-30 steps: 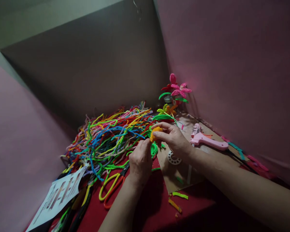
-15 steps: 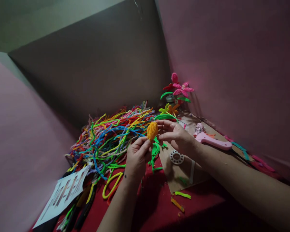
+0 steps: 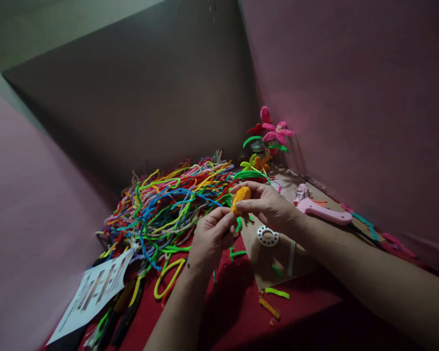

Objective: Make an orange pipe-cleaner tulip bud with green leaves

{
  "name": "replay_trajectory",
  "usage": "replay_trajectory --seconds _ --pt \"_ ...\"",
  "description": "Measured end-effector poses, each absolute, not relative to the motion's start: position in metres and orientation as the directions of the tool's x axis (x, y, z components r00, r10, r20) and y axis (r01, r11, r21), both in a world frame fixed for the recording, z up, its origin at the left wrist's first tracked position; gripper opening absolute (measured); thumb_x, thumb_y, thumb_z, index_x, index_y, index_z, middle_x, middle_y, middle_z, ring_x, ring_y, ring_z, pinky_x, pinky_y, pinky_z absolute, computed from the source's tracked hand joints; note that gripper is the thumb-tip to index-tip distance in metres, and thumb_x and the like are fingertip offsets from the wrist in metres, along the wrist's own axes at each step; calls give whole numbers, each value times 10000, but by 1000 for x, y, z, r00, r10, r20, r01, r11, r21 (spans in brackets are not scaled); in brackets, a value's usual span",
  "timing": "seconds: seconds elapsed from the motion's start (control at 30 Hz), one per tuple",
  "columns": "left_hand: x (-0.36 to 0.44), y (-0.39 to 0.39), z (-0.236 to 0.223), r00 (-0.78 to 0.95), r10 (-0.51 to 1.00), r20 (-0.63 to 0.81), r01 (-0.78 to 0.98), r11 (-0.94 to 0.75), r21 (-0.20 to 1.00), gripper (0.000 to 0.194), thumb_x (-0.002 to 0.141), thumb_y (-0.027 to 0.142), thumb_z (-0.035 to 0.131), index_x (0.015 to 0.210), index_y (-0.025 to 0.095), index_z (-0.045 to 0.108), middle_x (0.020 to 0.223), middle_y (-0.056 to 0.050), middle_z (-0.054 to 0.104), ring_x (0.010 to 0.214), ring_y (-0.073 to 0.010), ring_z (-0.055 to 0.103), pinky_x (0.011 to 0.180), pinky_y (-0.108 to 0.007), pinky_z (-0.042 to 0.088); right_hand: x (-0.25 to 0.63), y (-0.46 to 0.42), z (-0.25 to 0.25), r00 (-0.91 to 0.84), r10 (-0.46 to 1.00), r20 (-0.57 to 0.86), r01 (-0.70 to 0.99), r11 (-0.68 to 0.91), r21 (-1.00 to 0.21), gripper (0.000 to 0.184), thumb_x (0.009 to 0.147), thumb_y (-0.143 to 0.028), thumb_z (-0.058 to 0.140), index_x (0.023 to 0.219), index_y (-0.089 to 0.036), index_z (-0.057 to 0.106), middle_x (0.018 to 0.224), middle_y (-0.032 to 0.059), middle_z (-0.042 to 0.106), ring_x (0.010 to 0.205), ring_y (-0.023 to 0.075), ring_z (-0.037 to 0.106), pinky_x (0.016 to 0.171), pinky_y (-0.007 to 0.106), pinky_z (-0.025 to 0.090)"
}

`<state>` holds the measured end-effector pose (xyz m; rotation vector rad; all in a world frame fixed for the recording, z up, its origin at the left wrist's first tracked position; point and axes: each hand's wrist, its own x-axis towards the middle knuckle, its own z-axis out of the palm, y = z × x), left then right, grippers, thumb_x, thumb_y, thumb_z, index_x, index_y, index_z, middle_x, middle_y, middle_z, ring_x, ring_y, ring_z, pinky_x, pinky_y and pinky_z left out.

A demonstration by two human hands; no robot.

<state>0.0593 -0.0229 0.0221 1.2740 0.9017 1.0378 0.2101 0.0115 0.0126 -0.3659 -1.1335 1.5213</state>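
An orange pipe-cleaner flower bud [image 3: 242, 196], plump and tilted to the right, is held between my two hands above the table. My right hand [image 3: 264, 204] closes on its side, thumb in front and fingers behind. At its lower end, my left hand [image 3: 212, 231] pinches the base or stem; what exactly lies between those fingertips is partly hidden. Green pipe-cleaner pieces [image 3: 237, 254] lie just below the hands. Beneath my right hand, a white ring with holes [image 3: 267, 236] rests on a brown board [image 3: 256, 265].
A big heap of coloured pipe cleaners [image 3: 175, 200] spreads at the left. A pink glue gun [image 3: 324, 210] lies at the right, with finished pink flowers [image 3: 278, 131] behind. A printed sheet [image 3: 91, 292] and black-and-yellow-handled pliers [image 3: 131, 302] are at the front left. Short offcuts [image 3: 277, 293] lie in front.
The bud has shifted slightly right and now leans right instead of standing upright. My right fingers, apart from its side before, have closed on it; my left hand keeps its pinch below.
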Motion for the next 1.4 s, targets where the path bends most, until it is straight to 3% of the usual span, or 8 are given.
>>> replay_trajectory --seconds 0.17,0.43,0.6,0.8,0.93,1.23,1.4 --pt "65 -29 24 182 977 113 44 -123 991 213 780 348 595 759 137 569 527 67 366 423 -16 270 395 -155 194 209 12 12 -286 891 354 -585 130 -801 286 610 -134 743 883 -170 664 709 -32 562 590 64 492 526 194 394" --pt "68 -32 25 128 982 140 57 -148 987 225 742 365 631 746 141 606 507 63 361 425 -29 258 390 -164 186 210 11 12 -318 884 344 -589 100 -802 303 594 -140 758 880 -182 666 704 -33 562 605 72 499 541 193 404" --pt "65 -30 23 150 977 149 -41 -145 989 194 777 336 598 750 144 585 480 78 325 406 -29 243 385 -163 183 213 10 15 -404 853 330 -607 20 -794 386 573 -93 743 938 -179 650 721 -25 604 644 86 542 593 204 426" --pt "62 -26 23 292 955 54 -280 31 960 162 789 303 570 716 174 505 453 100 293 343 -22 170 335 -156 138 210 6 17 -401 851 338 -627 13 -779 382 530 -58 750 878 -172 641 771 -18 623 681 98 572 615 216 436" --pt "60 -26 23 314 949 32 -261 54 964 167 782 311 587 738 164 521 457 97 340 338 -11 190 336 -143 145 208 4 17 -352 876 330 -613 51 -788 437 554 -94 754 964 -187 635 760 -19 617 689 98 564 616 214 428" --pt "58 -28 28 343 936 -82 -248 174 953 224 746 345 625 797 169 496 474 89 434 307 5 207 323 -128 143 206 5 14 -277 884 377 -523 191 -831 347 581 -139 752 908 -187 647 730 -25 605 636 90 536 573 215 418" --pt "66 -33 28 163 986 18 -215 18 976 260 718 346 657 858 205 489 500 80 488 338 -19 305 339 -121 200 202 6 10 -266 896 355 -561 156 -813 358 587 -140 738 927 -179 632 688 -27 591 554 81 506 472 203 390"
